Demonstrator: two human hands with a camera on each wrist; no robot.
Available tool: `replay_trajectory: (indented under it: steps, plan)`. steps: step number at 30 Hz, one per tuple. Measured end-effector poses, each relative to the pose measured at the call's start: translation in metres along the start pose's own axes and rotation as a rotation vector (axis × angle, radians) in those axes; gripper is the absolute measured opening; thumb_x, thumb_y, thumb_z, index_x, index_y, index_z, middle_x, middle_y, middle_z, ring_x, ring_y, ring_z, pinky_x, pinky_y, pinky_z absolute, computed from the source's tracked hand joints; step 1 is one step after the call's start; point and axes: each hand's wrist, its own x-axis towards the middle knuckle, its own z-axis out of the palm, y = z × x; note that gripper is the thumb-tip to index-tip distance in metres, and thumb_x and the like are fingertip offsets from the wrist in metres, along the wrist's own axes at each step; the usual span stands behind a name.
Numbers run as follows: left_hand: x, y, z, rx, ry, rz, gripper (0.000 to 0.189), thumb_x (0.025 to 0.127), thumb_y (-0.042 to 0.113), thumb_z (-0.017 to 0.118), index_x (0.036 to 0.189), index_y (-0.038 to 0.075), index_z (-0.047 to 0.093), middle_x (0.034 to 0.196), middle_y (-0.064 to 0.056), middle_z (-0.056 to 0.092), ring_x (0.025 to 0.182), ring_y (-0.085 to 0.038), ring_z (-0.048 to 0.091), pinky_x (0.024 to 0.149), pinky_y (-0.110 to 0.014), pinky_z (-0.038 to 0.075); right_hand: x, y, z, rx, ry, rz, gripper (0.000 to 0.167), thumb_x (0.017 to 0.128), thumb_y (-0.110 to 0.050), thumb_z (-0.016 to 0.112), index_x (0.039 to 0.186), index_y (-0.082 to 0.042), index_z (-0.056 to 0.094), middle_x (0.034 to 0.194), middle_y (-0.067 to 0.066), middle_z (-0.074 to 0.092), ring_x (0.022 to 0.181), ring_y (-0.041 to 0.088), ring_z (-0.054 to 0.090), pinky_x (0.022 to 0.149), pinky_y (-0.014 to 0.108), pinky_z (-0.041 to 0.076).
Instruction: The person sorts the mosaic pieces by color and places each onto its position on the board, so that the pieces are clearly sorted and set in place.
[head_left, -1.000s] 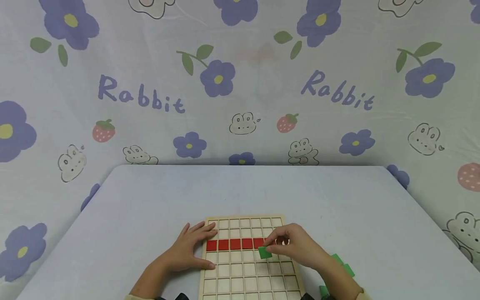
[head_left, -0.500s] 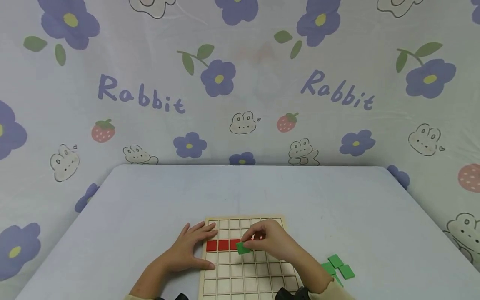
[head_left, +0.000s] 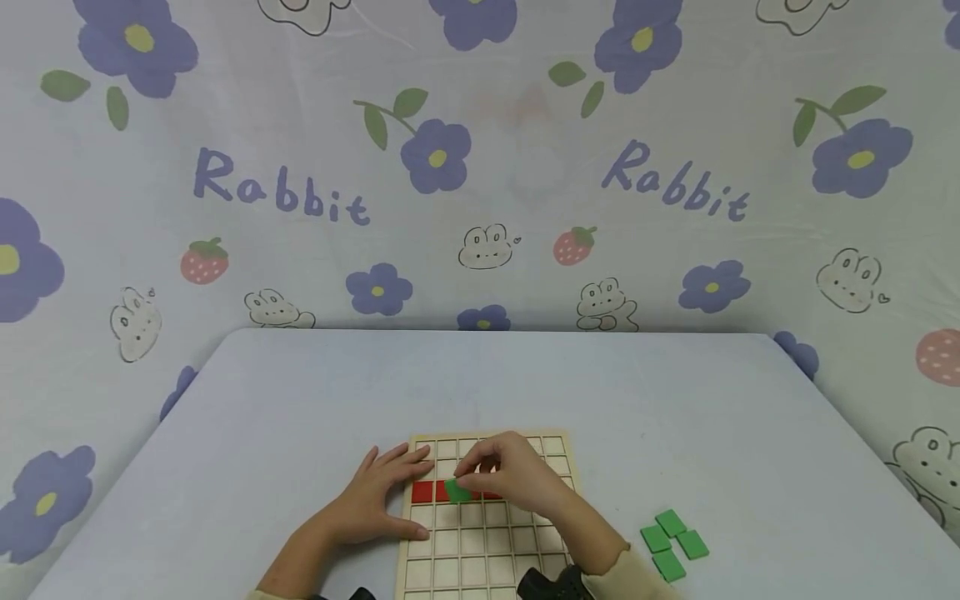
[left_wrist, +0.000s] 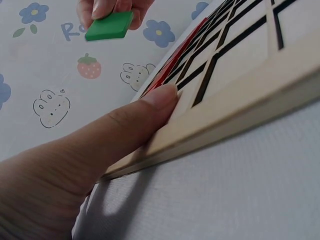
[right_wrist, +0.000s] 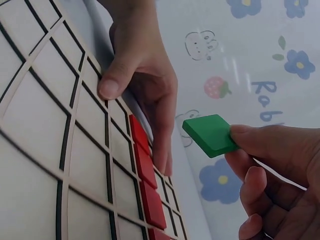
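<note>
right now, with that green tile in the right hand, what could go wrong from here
The green tile is pinched only near one edge by the right hand, so it might slip and drop onto the board. If lowered over the red tiles, it could nudge one out of its square. The left hand rests on the board's left edge; a shift there might slide the board.

Pale beige sleeves [head_left: 633,579], with black devices [head_left: 536,585] near both wrists.

White table [head_left: 480,379]; pale backdrop [head_left: 525,183] behind, printed purple flowers [head_left: 436,157], strawberries [head_left: 573,248].
</note>
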Motion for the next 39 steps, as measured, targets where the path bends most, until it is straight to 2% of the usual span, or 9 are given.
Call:
replay_trajectory:
  steps: [5,11,16,25,33,39]
  plan:
    - [0.000,0.000,-0.001,-0.006,-0.008,0.007,0.082,0.066,0.051,0.078,0.134,0.015,0.051,0.148,-0.005,0.039,0.141,-0.037,0.022,0.110,-0.065,-0.002,0.011,-0.003,0.012,-0.034,0.019,0.009,0.008,0.083,-0.015,0.069,0.087,-0.009,0.073,0.083,0.003,0.069,0.062,0.006,0.050,0.053,0.019,0.042]
    - [0.001,-0.003,0.000,-0.020,-0.011,0.015,0.078,0.067,0.051,0.077,0.134,0.022,0.051,0.148,-0.003,0.038,0.141,-0.036,0.021,0.111,-0.064,-0.003,0.025,-0.007,0.027,-0.042,0.028,0.016,0.008,0.082,-0.013,0.070,0.086,-0.006,0.073,0.081,0.004,0.069,0.062,0.006,0.047,0.052,0.017,0.039]
    - [0.001,-0.003,0.000,-0.041,-0.020,0.020,0.077,0.068,0.052,0.076,0.134,0.022,0.051,0.149,-0.003,0.037,0.142,-0.036,0.019,0.111,-0.063,-0.004,0.032,-0.006,0.038,-0.041,0.037,0.040,0.005,0.081,-0.012,0.071,0.082,-0.007,0.073,0.083,0.004,0.069,0.064,0.006,0.048,0.054,0.016,0.040]
    - [0.000,-0.003,-0.002,-0.033,-0.006,0.026,0.071,0.067,0.051,0.077,0.128,0.023,0.056,0.148,-0.005,0.039,0.141,-0.037,0.021,0.110,-0.064,-0.002,0.033,-0.005,0.046,0.007,-0.003,0.061,0.005,0.081,-0.009,0.070,0.080,-0.005,0.073,0.080,0.005,0.070,0.060,0.004,0.051,0.052,0.015,0.042]
    - [-0.002,0.000,-0.002,-0.008,-0.014,0.042,0.082,0.065,0.052,0.079,0.134,0.017,0.051,0.149,-0.006,0.037,0.141,-0.037,0.022,0.109,-0.067,-0.001,0.029,-0.002,0.052,-0.029,-0.030,0.065,0.004,0.079,-0.008,0.072,0.077,-0.005,0.071,0.080,0.003,0.070,0.068,0.001,0.055,0.062,0.015,0.047]
    - [-0.002,0.000,-0.002,0.009,-0.034,0.043,0.086,0.063,0.051,0.080,0.136,0.019,0.047,0.150,-0.007,0.035,0.141,-0.038,0.020,0.109,-0.067,-0.001,0.025,-0.001,0.054,-0.072,-0.034,0.053,0.005,0.077,-0.006,0.074,0.075,-0.006,0.069,0.078,0.001,0.066,0.067,-0.001,0.051,0.060,0.015,0.044]
